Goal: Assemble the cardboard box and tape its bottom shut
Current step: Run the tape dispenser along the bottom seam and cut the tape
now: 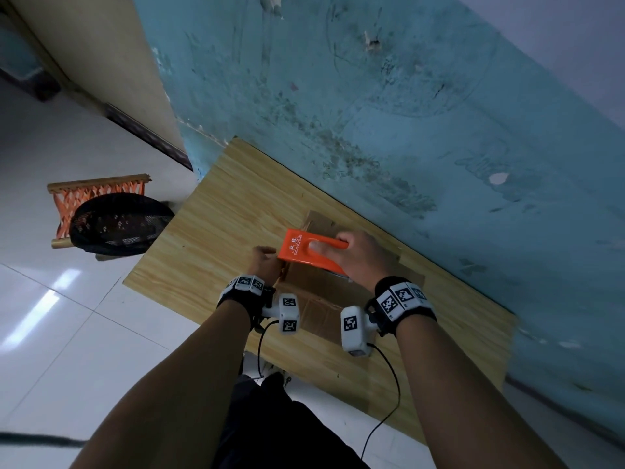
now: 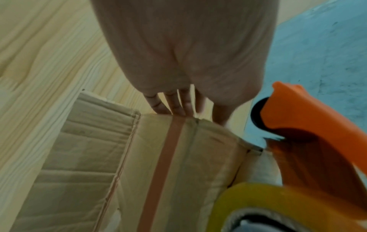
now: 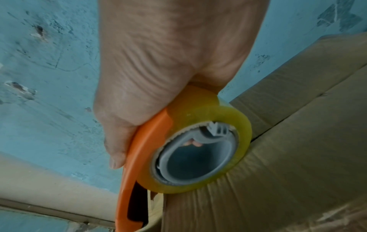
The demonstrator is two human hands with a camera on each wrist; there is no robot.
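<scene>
Box: the cardboard box (image 1: 324,292) sits on the wooden table (image 1: 216,211) in front of you, bottom side up, its flaps folded in to meet along a centre seam.
Box position: on the table it lies toward 3 o'clock, near the blue wall (image 1: 372,96).
Right hand: your right hand (image 1: 363,255) is wrapped tight around the handle of the orange tape dispenser (image 1: 306,248), fingers through the slot, with the yellowish tape roll (image 3: 200,138) resting on the box top.
Left hand: your left hand (image 1: 267,264) is at the box's 9 o'clock edge, fingers (image 2: 168,105) reaching down over the rim; it seems to be pressing or pinching the tape end there, but the view is too blurred to be sure.
Done: the box is squared up and the bottom flaps are closed; a brown strip (image 2: 164,164) already lies on the box side below your left hand, likely older tape.
Left: run the tape along the seam toward 3 o'clock, cut it, and press it flat.
Progress: roughly midway, with taping just starting.
</scene>
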